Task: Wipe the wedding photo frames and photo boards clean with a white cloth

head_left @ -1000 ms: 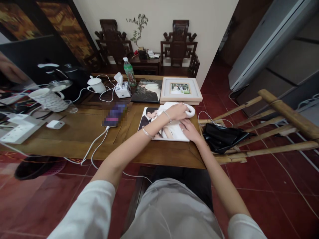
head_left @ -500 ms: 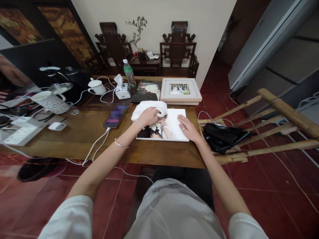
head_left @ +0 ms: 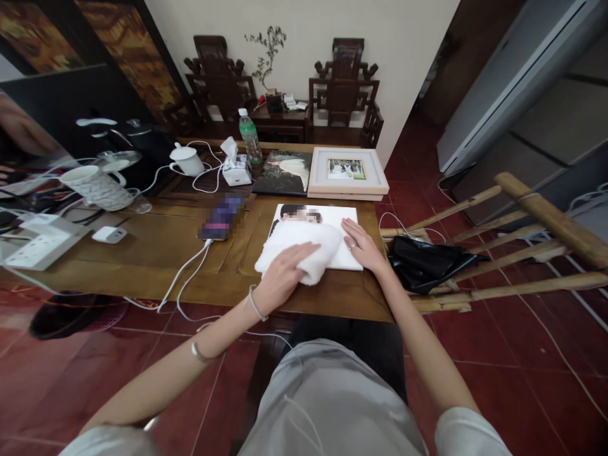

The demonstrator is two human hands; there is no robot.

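Note:
A white board with a printed photo of people (head_left: 332, 213) lies flat near the table's front edge. My left hand (head_left: 286, 271) holds a folded white towel (head_left: 325, 244) and presses it onto the board's lower part. The towel covers much of the picture and hangs slightly past the board's front and left edges; heads at the top still show. On the board's right side my right hand (head_left: 363, 246) rests flat, fingers stretched out, with a ring on one finger.
Behind the board lie a dark photo panel (head_left: 280, 174) and a pale framed picture (head_left: 351, 183). To the left are a phone (head_left: 221, 218) on a cable, a tissue box (head_left: 236, 170), a bottle (head_left: 249, 136), mugs and a power strip (head_left: 45, 240). A bamboo chair (head_left: 475, 291) stands right.
My left hand has drawn the towel from the board's upper left down toward its front edge, uncovering the heads and covering the lower picture. My right hand stays in place on the board.

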